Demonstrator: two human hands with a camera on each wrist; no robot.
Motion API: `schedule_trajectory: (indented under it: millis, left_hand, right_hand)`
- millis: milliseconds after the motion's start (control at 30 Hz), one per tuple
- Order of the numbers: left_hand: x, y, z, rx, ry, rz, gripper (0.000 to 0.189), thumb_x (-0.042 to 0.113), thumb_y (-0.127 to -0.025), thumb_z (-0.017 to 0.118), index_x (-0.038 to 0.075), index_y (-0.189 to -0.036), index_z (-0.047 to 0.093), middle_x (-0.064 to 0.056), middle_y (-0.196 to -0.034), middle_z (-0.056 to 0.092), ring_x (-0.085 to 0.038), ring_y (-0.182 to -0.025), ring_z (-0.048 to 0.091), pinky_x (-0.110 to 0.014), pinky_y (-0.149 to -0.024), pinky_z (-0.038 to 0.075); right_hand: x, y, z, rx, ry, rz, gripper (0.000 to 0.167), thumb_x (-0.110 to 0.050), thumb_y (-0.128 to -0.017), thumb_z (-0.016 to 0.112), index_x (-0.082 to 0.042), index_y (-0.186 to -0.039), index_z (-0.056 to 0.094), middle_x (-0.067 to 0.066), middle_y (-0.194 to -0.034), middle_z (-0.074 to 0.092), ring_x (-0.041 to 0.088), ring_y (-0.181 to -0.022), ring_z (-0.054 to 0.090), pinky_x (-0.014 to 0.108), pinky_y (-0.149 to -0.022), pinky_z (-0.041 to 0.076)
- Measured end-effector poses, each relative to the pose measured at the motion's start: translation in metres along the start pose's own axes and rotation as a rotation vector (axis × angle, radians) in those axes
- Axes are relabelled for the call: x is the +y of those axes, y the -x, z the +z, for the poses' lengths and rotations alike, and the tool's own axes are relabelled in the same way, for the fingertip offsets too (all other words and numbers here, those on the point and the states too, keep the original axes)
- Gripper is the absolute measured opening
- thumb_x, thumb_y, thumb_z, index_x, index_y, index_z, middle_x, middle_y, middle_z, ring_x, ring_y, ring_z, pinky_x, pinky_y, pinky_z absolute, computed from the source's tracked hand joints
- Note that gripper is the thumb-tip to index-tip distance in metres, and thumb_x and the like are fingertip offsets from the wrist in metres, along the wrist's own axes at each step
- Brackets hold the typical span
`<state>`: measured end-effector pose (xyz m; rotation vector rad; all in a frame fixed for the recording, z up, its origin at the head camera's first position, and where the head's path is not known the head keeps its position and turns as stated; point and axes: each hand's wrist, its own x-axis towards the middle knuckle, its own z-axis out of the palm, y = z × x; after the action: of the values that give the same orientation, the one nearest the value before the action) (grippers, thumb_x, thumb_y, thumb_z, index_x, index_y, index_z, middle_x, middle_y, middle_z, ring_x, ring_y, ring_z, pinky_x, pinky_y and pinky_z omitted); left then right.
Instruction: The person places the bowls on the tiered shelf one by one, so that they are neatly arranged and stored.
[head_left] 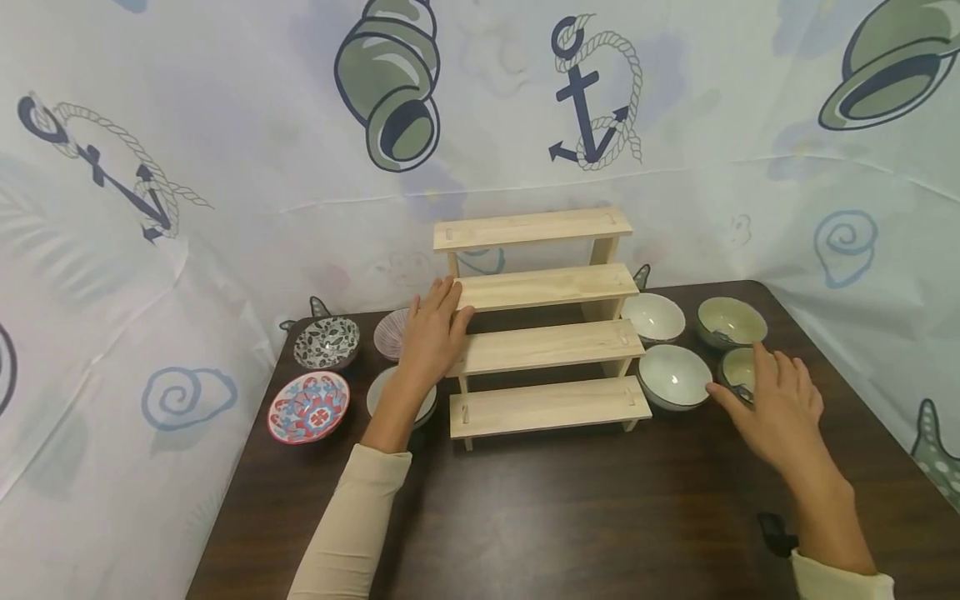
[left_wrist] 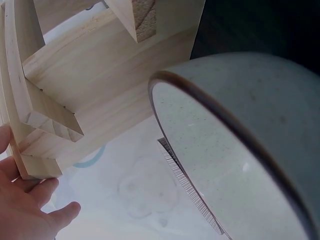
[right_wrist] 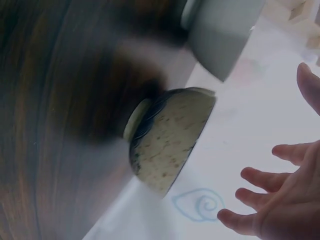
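Observation:
A light wooden stepped shelf point(head_left: 551, 287) with several tiers stands at the back middle of the table. My left hand point(head_left: 435, 333) is at its left side, fingers extended; in the left wrist view the fingers meet the end of a board point(left_wrist: 42, 167). Near that wrist is a white bowl with a brown rim point(left_wrist: 225, 165). My right hand point(head_left: 783, 412) hovers with spread fingers and holds nothing. Partly behind it in the head view is a small green bowl point(head_left: 738, 371). In the right wrist view a speckled bowl point(right_wrist: 172, 135) stands apart from the fingers.
Two white bowls, one behind point(head_left: 652, 317) and one in front point(head_left: 675, 377), stand right of the shelf beside a larger green bowl point(head_left: 731, 321). On the left are a black-and-white patterned bowl point(head_left: 327, 342), a red-and-blue bowl point(head_left: 309, 407) and a striped bowl point(head_left: 390, 333). A patterned cloth hangs behind.

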<state>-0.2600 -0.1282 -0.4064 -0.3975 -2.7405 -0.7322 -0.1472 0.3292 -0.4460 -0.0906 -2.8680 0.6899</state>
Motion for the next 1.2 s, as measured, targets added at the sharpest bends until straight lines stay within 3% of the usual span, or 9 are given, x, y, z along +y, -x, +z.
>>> schedule_trajectory:
  millis: [467, 867, 1200]
  left_hand:
    - [-0.003, 0.002, 0.003, 0.009, 0.01, -0.002, 0.057, 0.039, -0.11, 0.047, 0.006, -0.157, 0.043, -0.014, -0.167, 0.035, -0.029, -0.159, 0.026, -0.059, -0.129, 0.015]
    - [-0.003, 0.002, 0.004, 0.026, 0.021, -0.005, 0.057, 0.039, -0.11, 0.046, 0.007, -0.157, 0.044, -0.013, -0.167, 0.037, -0.03, -0.159, 0.027, -0.06, -0.129, 0.015]
    - [-0.003, 0.001, 0.002, 0.025, 0.011, 0.001, 0.057, 0.039, -0.11, 0.046, 0.007, -0.157, 0.043, -0.013, -0.167, 0.036, -0.029, -0.159, 0.026, -0.061, -0.128, 0.015]
  right_hand:
    - [0.033, -0.007, 0.008, 0.009, 0.023, 0.032, 0.097, -0.056, -0.103, 0.052, 0.007, -0.161, 0.007, 0.051, -0.154, 0.013, 0.067, -0.147, 0.002, 0.085, -0.108, 0.006]
    - [0.052, -0.018, 0.016, 0.097, -0.021, 0.035, 0.097, -0.052, -0.101, 0.059, 0.008, -0.161, 0.01, 0.047, -0.156, 0.014, 0.064, -0.148, 0.008, 0.083, -0.11, 0.009]
    - [0.067, -0.02, 0.022, 0.085, -0.054, 0.075, 0.104, -0.053, -0.098, 0.063, 0.006, -0.162, 0.006, 0.049, -0.154, 0.014, 0.066, -0.146, 0.009, 0.085, -0.108, 0.011]
